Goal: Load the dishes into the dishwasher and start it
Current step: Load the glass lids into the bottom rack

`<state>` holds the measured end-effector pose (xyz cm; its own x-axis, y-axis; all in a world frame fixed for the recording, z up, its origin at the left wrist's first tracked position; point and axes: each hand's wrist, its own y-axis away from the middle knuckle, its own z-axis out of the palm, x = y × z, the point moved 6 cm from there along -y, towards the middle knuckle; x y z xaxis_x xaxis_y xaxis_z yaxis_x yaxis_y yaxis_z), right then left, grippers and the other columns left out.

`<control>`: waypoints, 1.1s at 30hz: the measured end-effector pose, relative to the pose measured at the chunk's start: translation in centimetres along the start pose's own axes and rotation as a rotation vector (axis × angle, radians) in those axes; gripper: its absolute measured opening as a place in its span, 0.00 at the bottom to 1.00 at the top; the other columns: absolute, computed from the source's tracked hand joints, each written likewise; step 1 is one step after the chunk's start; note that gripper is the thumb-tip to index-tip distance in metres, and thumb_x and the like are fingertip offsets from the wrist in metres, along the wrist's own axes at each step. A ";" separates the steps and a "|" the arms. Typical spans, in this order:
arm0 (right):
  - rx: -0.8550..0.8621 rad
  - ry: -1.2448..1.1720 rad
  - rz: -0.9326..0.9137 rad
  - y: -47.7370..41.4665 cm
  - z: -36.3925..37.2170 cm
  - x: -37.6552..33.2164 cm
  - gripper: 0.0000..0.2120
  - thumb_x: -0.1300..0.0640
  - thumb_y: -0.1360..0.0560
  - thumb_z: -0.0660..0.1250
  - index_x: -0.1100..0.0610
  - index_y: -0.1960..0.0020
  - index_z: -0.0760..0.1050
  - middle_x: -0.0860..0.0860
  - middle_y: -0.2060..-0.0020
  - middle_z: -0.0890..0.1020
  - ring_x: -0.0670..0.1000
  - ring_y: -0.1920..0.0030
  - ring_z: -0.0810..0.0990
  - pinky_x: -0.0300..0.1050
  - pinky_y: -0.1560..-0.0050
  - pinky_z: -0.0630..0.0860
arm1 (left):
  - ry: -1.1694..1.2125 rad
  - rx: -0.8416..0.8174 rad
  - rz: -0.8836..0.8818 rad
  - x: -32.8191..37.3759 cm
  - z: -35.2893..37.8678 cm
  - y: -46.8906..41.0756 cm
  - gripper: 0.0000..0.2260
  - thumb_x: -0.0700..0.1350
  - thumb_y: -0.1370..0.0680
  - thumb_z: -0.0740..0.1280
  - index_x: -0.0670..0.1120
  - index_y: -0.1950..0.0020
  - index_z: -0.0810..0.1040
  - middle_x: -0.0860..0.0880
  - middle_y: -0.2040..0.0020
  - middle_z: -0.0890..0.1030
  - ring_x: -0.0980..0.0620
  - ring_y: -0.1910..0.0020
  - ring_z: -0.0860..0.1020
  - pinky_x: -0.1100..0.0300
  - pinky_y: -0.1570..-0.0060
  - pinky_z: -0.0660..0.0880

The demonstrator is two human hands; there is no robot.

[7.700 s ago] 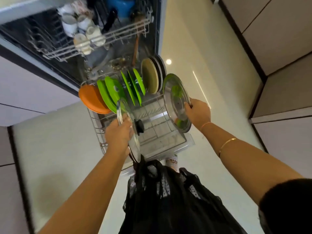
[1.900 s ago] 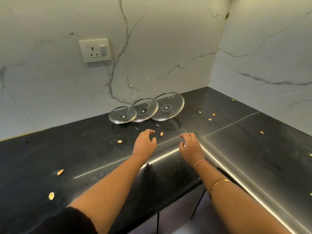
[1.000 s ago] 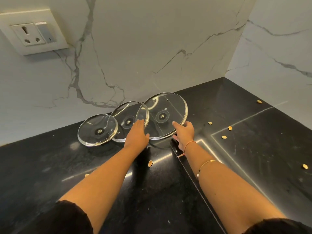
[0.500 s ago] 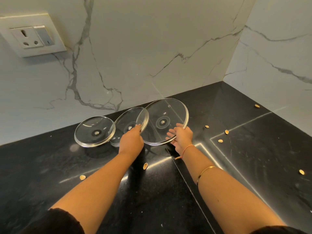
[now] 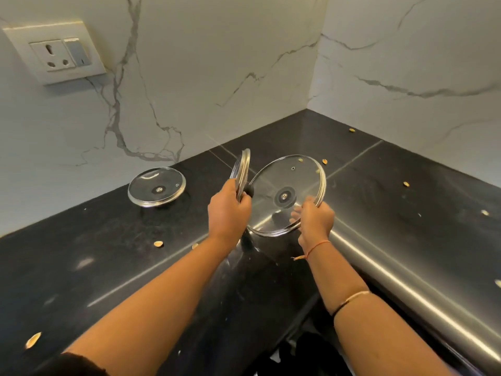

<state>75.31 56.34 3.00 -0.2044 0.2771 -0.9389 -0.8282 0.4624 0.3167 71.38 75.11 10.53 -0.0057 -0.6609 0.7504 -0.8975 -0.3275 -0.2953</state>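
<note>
Two glass lids leave the worktop (image 5: pixel 108 253) at once. Half a second ago all three lids sat in an overlapping row at the foot of the marble wall, with both hands just reaching their rims. Now the left hand (image 5: pixel 229 210) grips the middle lid (image 5: pixel 241 169) by its lower edge and has turned it almost edge-on to the viewer, its black knob showing beside the fingers. The right hand (image 5: pixel 315 221) is curled round the lower right rim of the large lid (image 5: pixel 273 183), which is tilted, face up and clear of the stone.

The small lid (image 5: pixel 156 189) stays where it was, alone near the wall below the wall socket (image 5: pixel 58 54). Pale husks (image 5: pixel 158 243) lie scattered over the black surface.

The dishwasher is out of sight from here. With both hands full, the pair look bound for its rack next, and the last lid will likely need a further trip before the machine can be started.
</note>
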 end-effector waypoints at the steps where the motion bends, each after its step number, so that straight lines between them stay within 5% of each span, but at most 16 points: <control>1: 0.029 0.017 -0.052 1.5 -1.6 -0.4 0.10 0.59 0.24 0.61 0.55 0.64 0.72 0.54 0.71 0.77 0.53 0.71 0.75 0.49 0.66 0.74 | 0.046 0.002 0.017 0.6 -0.7 1.3 0.05 0.39 0.23 0.62 0.38 0.51 0.74 0.43 0.62 0.77 0.48 0.66 0.72 0.51 0.65 0.72; 9: 0.239 0.217 -0.296 11.8 -14.6 -2.3 0.09 0.58 0.32 0.60 0.46 0.64 0.75 0.52 0.70 0.81 0.57 0.65 0.81 0.60 0.58 0.80 | 0.428 -0.136 -0.022 5.9 -1.9 12.2 0.08 0.40 0.23 0.63 0.42 0.62 0.72 0.50 0.69 0.69 0.56 0.70 0.66 0.70 0.72 0.65; 12: 0.351 0.299 -0.388 15.2 -19.9 -2.9 0.08 0.54 0.32 0.60 0.44 0.62 0.76 0.53 0.69 0.82 0.58 0.64 0.82 0.60 0.58 0.80 | 0.609 -0.231 -0.077 7.7 -0.7 16.1 0.08 0.39 0.24 0.65 0.46 0.63 0.73 0.53 0.68 0.72 0.57 0.68 0.69 0.66 0.67 0.68; 15: 0.488 0.405 -0.501 18.5 -25.3 -3.0 0.13 0.50 0.30 0.60 0.58 0.59 0.76 0.58 0.68 0.80 0.61 0.64 0.79 0.62 0.62 0.78 | 0.736 -0.374 -0.127 8.9 1.2 19.8 0.11 0.39 0.25 0.66 0.52 0.65 0.75 0.49 0.65 0.76 0.53 0.64 0.74 0.56 0.59 0.75; 18: 0.596 0.479 -0.538 22.0 -31.1 -2.7 0.11 0.54 0.25 0.63 0.63 0.57 0.76 0.58 0.68 0.79 0.60 0.65 0.79 0.61 0.63 0.78 | 0.778 -0.513 -0.146 10.4 3.1 24.1 0.09 0.38 0.26 0.67 0.52 0.61 0.79 0.45 0.61 0.79 0.48 0.60 0.78 0.52 0.53 0.77; 26: 0.866 0.453 -0.393 33.3 -46.6 1.3 0.09 0.57 0.26 0.63 0.64 0.56 0.76 0.61 0.67 0.79 0.63 0.63 0.78 0.59 0.61 0.77 | 0.714 -0.785 -0.129 14.7 5.4 39.4 0.09 0.38 0.24 0.66 0.51 0.58 0.78 0.47 0.58 0.81 0.49 0.58 0.78 0.53 0.54 0.78; 30: 0.958 0.501 -0.295 40.6 -54.5 4.2 0.07 0.57 0.25 0.64 0.60 0.57 0.78 0.56 0.69 0.77 0.59 0.65 0.76 0.52 0.61 0.75 | 0.644 -0.893 -0.095 16.1 4.9 49.4 0.05 0.40 0.23 0.65 0.46 0.60 0.75 0.49 0.64 0.76 0.53 0.65 0.73 0.62 0.67 0.73; 33: 0.980 0.526 -0.261 45.7 -59.9 6.4 0.12 0.59 0.25 0.63 0.57 0.67 0.71 0.50 0.75 0.69 0.51 0.72 0.67 0.46 0.67 0.65 | 0.608 -0.971 -0.125 16.5 4.7 57.1 0.03 0.41 0.23 0.66 0.44 0.58 0.76 0.48 0.63 0.75 0.53 0.65 0.73 0.59 0.64 0.74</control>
<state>4.88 28.75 3.38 -0.4705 -0.2043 -0.8584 -0.1610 0.9764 -0.1441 22.08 42.33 3.29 0.1321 -0.1389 0.9815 -0.8663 0.4650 0.1824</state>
